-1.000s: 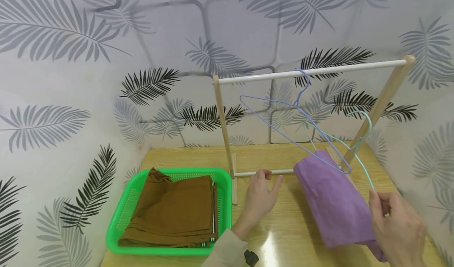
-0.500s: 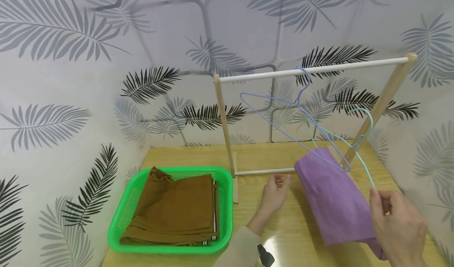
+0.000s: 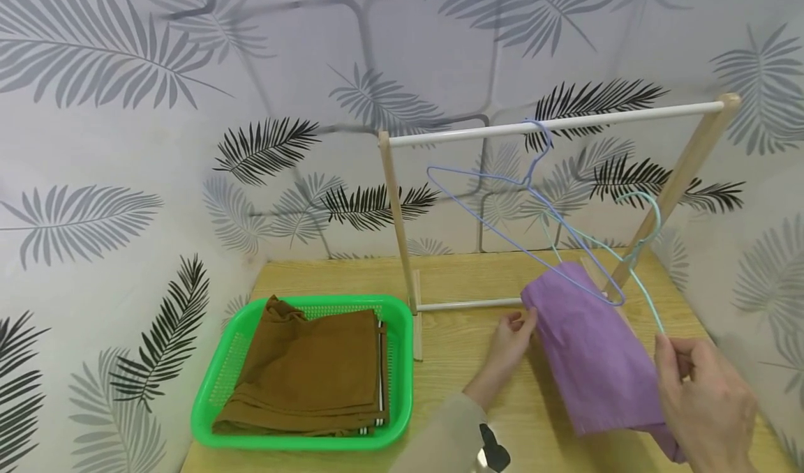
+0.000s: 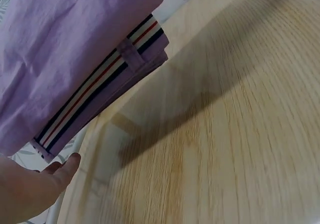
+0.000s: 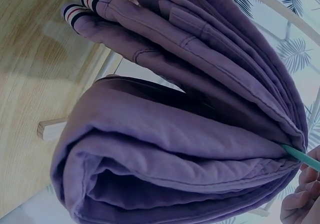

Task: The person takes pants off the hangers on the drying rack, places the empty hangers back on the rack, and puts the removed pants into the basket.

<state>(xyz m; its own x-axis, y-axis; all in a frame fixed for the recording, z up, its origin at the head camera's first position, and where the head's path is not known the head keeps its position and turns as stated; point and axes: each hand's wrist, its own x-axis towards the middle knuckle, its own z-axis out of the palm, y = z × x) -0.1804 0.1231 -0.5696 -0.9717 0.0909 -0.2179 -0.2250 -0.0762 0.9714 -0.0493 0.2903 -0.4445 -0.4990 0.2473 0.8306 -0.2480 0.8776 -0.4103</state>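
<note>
Folded purple pants [image 3: 590, 354] hang over a mint-green clothes hanger [image 3: 643, 291]. My right hand [image 3: 706, 396] pinches the hanger's right side, holding it above the table; in the right wrist view the hanger's green wire [image 5: 297, 155] passes through the folded pants. At the pants' left edge is my left hand [image 3: 510, 340], fingers loosely bent and fingertips at the cloth. The left wrist view has these fingers [image 4: 65, 171] just below the striped waistband [image 4: 100, 84], not closed round it; whether they touch is unclear.
A wooden rack with a white top rail [image 3: 490, 132] stands behind, and a blue hanger [image 3: 477, 218] hangs from it, partly in front of the purple pants. To the left, a green basket [image 3: 301, 444] holds folded brown clothing [image 3: 308, 368]. A patterned wall borders the wooden table [image 3: 333, 278].
My left hand has moved right, from beside the rack's lower bar to the left edge of the purple pants. My right hand and the mint-green hanger have stayed nearly still.
</note>
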